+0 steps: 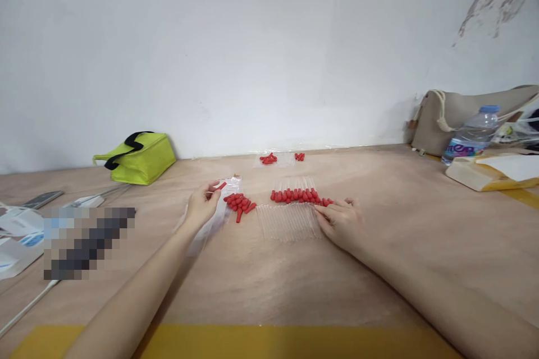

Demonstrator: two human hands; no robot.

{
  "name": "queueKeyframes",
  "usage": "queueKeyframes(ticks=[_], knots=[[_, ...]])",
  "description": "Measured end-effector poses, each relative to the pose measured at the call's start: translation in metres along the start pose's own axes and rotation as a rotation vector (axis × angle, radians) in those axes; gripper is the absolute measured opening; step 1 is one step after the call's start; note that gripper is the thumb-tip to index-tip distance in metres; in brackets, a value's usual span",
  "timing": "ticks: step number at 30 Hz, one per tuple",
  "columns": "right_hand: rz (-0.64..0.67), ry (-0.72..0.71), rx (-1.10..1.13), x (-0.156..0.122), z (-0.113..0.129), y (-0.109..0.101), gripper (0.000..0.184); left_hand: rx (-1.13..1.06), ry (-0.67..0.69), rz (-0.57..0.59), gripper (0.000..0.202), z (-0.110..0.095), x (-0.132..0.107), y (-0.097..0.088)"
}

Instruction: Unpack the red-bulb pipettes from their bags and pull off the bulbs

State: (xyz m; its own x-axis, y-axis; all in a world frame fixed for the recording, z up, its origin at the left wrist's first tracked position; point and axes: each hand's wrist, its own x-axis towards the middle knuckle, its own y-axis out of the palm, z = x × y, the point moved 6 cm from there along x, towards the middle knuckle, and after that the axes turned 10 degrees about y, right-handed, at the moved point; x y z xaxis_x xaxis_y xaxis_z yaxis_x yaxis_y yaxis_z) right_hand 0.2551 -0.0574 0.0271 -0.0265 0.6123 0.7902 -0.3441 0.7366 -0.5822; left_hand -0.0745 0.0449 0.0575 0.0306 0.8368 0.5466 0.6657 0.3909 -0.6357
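Observation:
Between the fingertips of my left hand (204,203) is a red rubber dropper bulb (221,185). Just right of that hand lies a loose pile of red bulbs (238,202), partly by a clear plastic bag (213,224). Thin clear glass tubes (288,223) lie side by side in a row on the table. The fingers of my right hand (343,221) are pinched at the upper right end of this row, on a glass tube. Behind the row, droppers with red bulbs (295,196) lie in line, bulbs toward me; my right hand is close to the last ones.
More red bulbs (268,159) lie on clear plastic near the wall. A lime green bag (145,160) stands at the back left. Cables, a phone (43,199) and white packets are at left. A water bottle (471,134), beige bag (438,123) and yellow-edged packet (484,174) stand at right.

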Motion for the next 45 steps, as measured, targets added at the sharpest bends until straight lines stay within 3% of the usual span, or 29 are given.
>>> queueKeyframes(ticks=[8,11,15,19,22,26,29,33,36,40,45], knots=[[0.116,-0.005,-0.02,0.003,0.015,0.004,0.017,0.102,-0.01,0.16,0.031,0.031,0.025,0.027],[0.175,0.003,0.001,0.003,0.017,0.005,0.018,0.118,-0.004,0.195,0.028,0.031,0.025,0.032],[0.233,0.005,0.02,0.002,0.019,0.006,0.026,0.198,0.006,0.167,0.03,0.021,0.023,0.025],[0.269,-0.002,0.015,0.001,0.02,0.006,0.032,0.312,0.054,0.043,0.028,-0.002,0.021,0.013],[0.278,-0.007,0.015,0.0,0.02,0.005,0.033,0.373,0.223,-0.032,0.021,-0.038,0.016,0.013],[0.295,0.0,0.031,0.0,0.02,0.005,0.033,0.307,0.481,0.131,0.015,-0.09,0.002,0.045],[0.304,0.011,0.042,-0.001,0.018,0.005,0.033,0.288,0.59,0.248,0.017,-0.114,-0.008,0.075],[0.276,0.043,0.056,-0.001,0.015,0.003,0.031,0.273,0.624,0.353,0.026,-0.122,-0.009,0.105],[0.238,0.073,0.072,0.0,0.011,0.002,0.025,0.239,0.593,0.386,0.024,-0.119,-0.005,0.115],[0.194,0.107,0.096,0.002,0.007,0.001,0.024,0.222,0.541,0.354,0.015,-0.115,-0.002,0.112],[0.15,0.171,0.086,0.003,-0.001,0.003,0.025,0.103,0.387,0.106,0.03,-0.104,-0.01,0.079]])
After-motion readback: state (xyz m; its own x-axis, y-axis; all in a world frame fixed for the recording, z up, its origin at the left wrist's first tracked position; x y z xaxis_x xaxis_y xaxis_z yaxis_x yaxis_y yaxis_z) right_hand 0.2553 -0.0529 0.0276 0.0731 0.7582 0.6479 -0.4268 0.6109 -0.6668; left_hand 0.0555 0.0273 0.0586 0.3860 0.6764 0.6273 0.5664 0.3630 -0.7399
